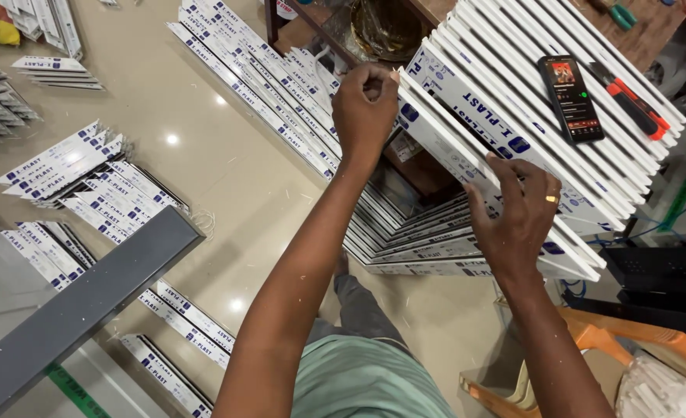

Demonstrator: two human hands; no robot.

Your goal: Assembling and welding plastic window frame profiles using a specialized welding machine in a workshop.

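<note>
Two hands: both at work on a stack of white plastic strips [513,131] that lies across a table [652,31].
Left hand [364,104]: curled into a fist at the stack's near-left end, fingers [374,77] closed over the end of the top strip [467,104]; a thin curl of clear film [323,62] shows just beside the fist.
Right hand [515,219]: spread flat on the lower edge of the stack, fingers [505,182] open and pressing on a strip, gripping nothing; ring on one finger.
Top strip: white with blue printing, slanting from the left fist down toward the right hand.
Phone [570,97]: lies screen-up on the stack, well beyond the right hand.
Cutter [629,99]: orange and black, just beside the phone, on the strips.
Floor strips [87,174]: more printed strips in loose piles on the tan floor [203,139], left of the arms.
Long strips [258,93]: a bundle runs diagonally under the left hand.
Grey bar [80,310]: crosses the lower left corner.
Orange chair [629,340]: at lower right, under the right forearm.
</note>
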